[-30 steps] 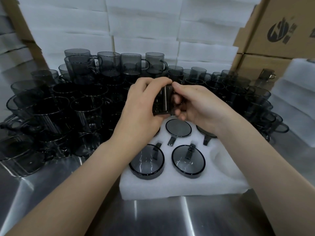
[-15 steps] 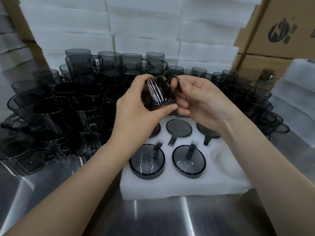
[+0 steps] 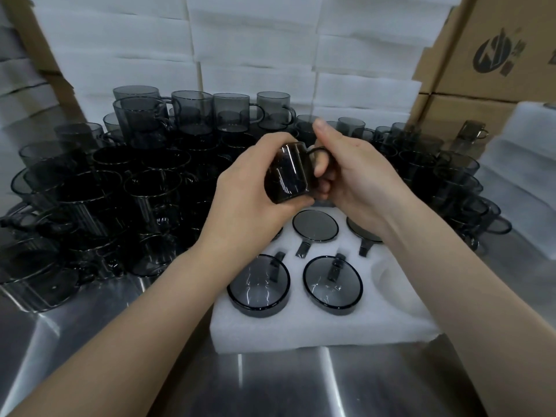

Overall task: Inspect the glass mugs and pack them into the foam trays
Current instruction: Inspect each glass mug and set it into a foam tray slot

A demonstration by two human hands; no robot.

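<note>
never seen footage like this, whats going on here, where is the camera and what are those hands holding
There is no machine here. A person works with bare hands, and the one picture comes from a wide-angle camera worn on their head, looking forward and down. The left hand grips the body of a dark glass mug, and the right hand holds it at the handle side, above a white foam tray. Packed mugs sit bottom up in the tray's pockets. The tray lies on a metal table, beside a crowd of loose mugs. Foam sheets and cardboard boxes stand behind.
</note>
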